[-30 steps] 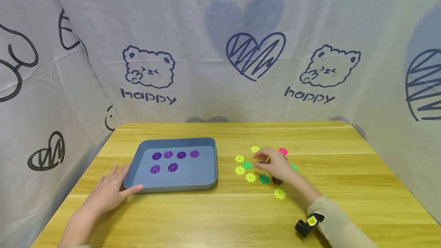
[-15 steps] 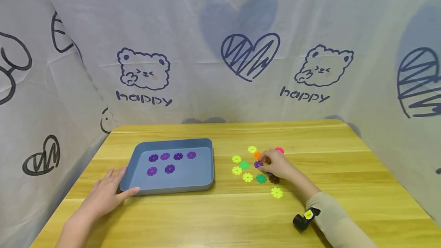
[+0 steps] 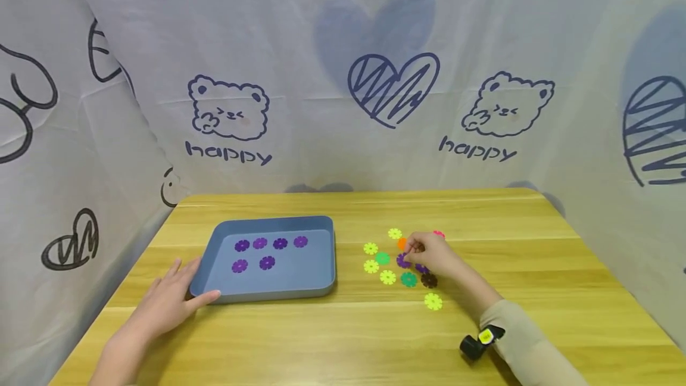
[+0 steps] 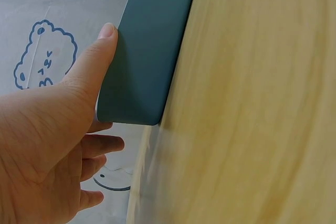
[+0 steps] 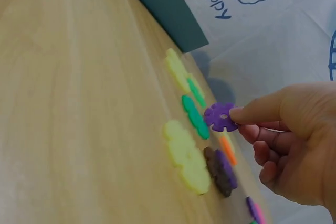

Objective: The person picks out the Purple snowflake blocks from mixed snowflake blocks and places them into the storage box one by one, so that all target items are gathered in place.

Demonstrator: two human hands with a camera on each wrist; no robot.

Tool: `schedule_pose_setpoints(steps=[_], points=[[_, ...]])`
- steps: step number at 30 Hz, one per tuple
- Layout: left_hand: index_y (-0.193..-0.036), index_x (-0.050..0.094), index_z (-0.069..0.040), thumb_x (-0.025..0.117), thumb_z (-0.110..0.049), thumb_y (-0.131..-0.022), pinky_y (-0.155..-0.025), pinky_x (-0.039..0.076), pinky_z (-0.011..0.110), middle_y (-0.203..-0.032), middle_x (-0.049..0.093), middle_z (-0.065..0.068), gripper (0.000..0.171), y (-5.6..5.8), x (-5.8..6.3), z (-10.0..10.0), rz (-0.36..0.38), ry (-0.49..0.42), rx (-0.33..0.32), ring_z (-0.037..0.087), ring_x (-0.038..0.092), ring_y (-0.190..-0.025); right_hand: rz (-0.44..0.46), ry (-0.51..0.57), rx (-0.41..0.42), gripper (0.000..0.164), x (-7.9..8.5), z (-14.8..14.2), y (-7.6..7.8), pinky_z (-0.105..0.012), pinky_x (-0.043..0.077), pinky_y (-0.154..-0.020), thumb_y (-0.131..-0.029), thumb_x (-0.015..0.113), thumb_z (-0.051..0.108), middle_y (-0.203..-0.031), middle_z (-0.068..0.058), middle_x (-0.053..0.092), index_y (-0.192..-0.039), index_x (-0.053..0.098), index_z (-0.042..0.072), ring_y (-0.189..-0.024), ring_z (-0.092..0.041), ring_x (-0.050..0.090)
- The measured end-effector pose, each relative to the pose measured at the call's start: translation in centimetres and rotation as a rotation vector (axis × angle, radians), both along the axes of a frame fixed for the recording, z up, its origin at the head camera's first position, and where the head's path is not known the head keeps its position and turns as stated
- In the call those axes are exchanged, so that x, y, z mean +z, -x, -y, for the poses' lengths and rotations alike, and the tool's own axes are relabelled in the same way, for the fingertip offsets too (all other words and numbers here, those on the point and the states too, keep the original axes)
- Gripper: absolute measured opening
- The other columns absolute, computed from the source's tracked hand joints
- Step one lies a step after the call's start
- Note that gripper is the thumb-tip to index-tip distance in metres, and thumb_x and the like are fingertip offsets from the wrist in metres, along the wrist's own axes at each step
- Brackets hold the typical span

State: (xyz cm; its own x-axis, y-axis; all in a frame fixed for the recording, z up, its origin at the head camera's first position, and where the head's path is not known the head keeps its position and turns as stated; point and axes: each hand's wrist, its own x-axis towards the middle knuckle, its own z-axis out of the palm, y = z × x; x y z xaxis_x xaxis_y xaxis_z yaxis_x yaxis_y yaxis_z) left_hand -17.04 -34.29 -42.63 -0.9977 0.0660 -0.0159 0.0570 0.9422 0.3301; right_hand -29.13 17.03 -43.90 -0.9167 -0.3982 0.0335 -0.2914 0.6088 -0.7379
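A purple flower-shaped plastic disc [image 5: 217, 117], notched round its edge with a slot in the middle, is pinched between thumb and fingers of my right hand [image 3: 435, 253], above the loose pieces on the right. My left hand [image 3: 167, 296] rests at the near left corner of the blue-grey tray [image 3: 300, 282]. Its thumb lies along the tray's rim in the left wrist view, the other fingers straight outside the wall. Inside the tray several purple discs [image 3: 267, 262] lie flat in two rows.
Around my right hand lie yellow discs [image 3: 388, 277], green discs [image 3: 409, 279], a brown disc [image 3: 429, 280], an orange disc [image 3: 402, 243] and a pink disc [image 3: 439, 234]. Another purple disc [image 3: 421, 268] lies partly under the hand. A printed cloth [image 3: 321, 153] hangs behind the wooden table [image 3: 321, 344].
My right hand has come down among the loose discs and taken hold of a purple one. The left hand stays at the tray's corner; the head view shifts slightly.
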Motion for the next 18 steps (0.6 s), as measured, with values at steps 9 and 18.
schedule_pose_setpoints(steps=[9,18], points=[[-0.152,0.023,0.006,0.055,-0.067,-0.087,-0.105,0.014,0.078,-0.153,0.027,0.034,0.102,0.2,0.0,-0.2,0.015,0.0,0.002,0.055,0.014,-0.143,0.03,0.067,0.054,0.007,1.5,1.0,-0.1,-0.027,0.051,-0.062,-0.09,0.069,0.015,-0.081,-0.004,0.065,-0.091,0.068,0.008,-0.072,-0.016,0.057],[-0.152,0.022,0.005,0.054,-0.069,-0.087,-0.105,0.013,0.078,-0.153,0.026,0.035,0.104,0.2,-0.1,-0.1,0.026,-0.002,0.008,0.055,0.013,-0.143,0.099,0.225,0.086,0.014,3.5,5.0,0.1,-0.039,0.056,-0.078,-0.089,0.071,0.016,-0.082,-0.003,0.067,-0.096,0.069,0.004,-0.08,-0.022,0.063]])
